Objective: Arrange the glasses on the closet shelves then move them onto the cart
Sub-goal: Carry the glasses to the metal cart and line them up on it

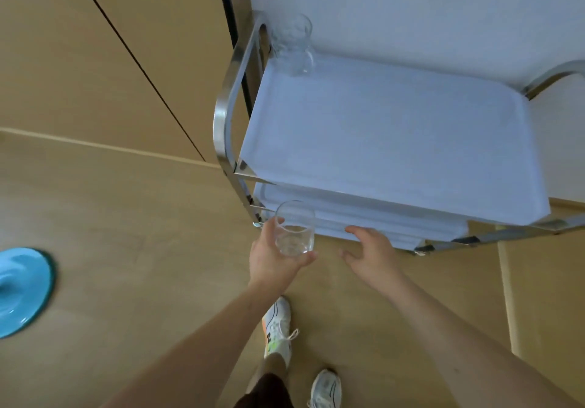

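My left hand (pixel 272 255) grips a clear, empty drinking glass (pixel 295 228) upright, in front of the cart's near left corner. My right hand (pixel 370 254) hovers open beside it, fingers spread, just before the cart's lower tray. The cart (pixel 395 141) has a white top tray in a shiny metal frame, with more white trays below. At the top tray's far left corner stand clear glasses (pixel 292 43), close together; how many I cannot tell.
Wooden closet doors (pixel 110 59) fill the left side, and a white wall rises behind the cart. A blue round object (pixel 22 290) lies on the wooden floor at the left edge. My feet in white sneakers (pixel 278 328) stand below my hands.
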The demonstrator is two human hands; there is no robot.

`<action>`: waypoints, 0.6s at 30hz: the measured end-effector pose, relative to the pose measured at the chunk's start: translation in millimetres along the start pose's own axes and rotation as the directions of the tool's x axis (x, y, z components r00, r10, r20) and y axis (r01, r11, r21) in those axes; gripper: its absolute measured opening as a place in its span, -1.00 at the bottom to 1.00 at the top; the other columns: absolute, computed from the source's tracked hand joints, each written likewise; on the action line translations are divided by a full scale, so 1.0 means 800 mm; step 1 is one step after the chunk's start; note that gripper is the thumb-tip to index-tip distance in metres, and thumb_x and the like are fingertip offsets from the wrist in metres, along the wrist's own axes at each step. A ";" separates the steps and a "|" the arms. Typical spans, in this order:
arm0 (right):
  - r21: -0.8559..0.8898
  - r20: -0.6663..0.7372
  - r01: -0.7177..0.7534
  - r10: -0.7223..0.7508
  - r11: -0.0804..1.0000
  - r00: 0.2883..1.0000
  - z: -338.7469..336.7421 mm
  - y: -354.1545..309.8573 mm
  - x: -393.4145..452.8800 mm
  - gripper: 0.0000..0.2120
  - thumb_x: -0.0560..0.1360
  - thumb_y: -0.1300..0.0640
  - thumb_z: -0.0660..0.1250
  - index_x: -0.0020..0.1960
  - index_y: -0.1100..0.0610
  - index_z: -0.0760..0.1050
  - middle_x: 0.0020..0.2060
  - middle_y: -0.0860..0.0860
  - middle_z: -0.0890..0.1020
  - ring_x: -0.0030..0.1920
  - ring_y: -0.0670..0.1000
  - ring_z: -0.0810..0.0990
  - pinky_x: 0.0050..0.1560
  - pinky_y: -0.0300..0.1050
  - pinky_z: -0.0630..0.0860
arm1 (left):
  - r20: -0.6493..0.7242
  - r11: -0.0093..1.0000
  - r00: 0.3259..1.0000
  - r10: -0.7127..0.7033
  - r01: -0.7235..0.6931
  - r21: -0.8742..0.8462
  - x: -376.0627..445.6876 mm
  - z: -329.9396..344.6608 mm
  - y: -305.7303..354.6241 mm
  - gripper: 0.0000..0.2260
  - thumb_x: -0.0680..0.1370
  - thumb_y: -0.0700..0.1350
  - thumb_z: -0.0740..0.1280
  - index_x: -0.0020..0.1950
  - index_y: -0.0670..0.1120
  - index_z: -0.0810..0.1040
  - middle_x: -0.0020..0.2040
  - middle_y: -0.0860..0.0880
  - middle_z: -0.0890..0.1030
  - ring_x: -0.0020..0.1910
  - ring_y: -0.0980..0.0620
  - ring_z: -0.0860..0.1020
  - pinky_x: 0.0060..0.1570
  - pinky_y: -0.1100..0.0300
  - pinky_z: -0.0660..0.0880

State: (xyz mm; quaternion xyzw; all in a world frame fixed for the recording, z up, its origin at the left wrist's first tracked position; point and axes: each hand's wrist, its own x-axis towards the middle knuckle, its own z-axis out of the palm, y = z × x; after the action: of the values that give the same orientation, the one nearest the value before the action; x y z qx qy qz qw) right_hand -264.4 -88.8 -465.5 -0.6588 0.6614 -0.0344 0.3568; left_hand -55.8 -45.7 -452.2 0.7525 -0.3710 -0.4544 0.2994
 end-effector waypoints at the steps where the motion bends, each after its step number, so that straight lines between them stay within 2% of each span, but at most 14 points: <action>1: -0.027 0.012 0.008 -0.007 1.000 1.000 0.002 0.008 -0.002 -0.49 0.52 0.05 0.43 0.45 0.07 0.45 0.35 0.09 0.52 0.38 0.16 0.43 0.39 -0.04 0.32 | -0.007 1.000 1.000 -0.002 0.002 0.002 -0.004 0.005 -0.006 -0.23 0.14 0.19 0.63 0.28 0.22 0.41 0.10 0.24 0.56 0.18 0.03 0.56 0.20 -0.07 0.54; 8: -0.132 -0.035 0.073 -0.078 0.989 0.996 0.021 0.072 0.018 -0.47 0.55 -0.04 0.38 0.49 0.00 0.40 0.39 0.02 0.48 0.39 0.13 0.40 0.38 0.04 0.36 | -0.009 0.996 0.997 0.077 -0.076 0.048 0.003 0.067 -0.055 -0.25 0.22 0.06 0.67 0.32 0.19 0.40 0.12 0.24 0.52 0.19 0.06 0.53 0.24 -0.06 0.51; 18: -0.123 -0.166 0.125 -0.145 0.984 0.975 0.098 0.157 0.123 -0.49 0.53 -0.04 0.41 0.45 0.01 0.44 0.37 0.03 0.50 0.38 0.13 0.41 0.37 0.02 0.37 | -0.050 0.966 0.965 0.259 -0.260 -0.010 0.117 0.165 -0.111 -0.29 0.27 0.04 0.67 0.30 0.20 0.37 0.17 0.21 0.49 0.21 0.10 0.50 0.24 0.00 0.50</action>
State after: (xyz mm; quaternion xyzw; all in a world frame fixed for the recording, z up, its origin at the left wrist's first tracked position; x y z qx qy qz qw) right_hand -318.2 -127.4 -630.4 -0.7157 0.6446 -0.0788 0.2569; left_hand -121.0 -89.9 -619.0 0.7055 -0.4553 -0.3962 0.3715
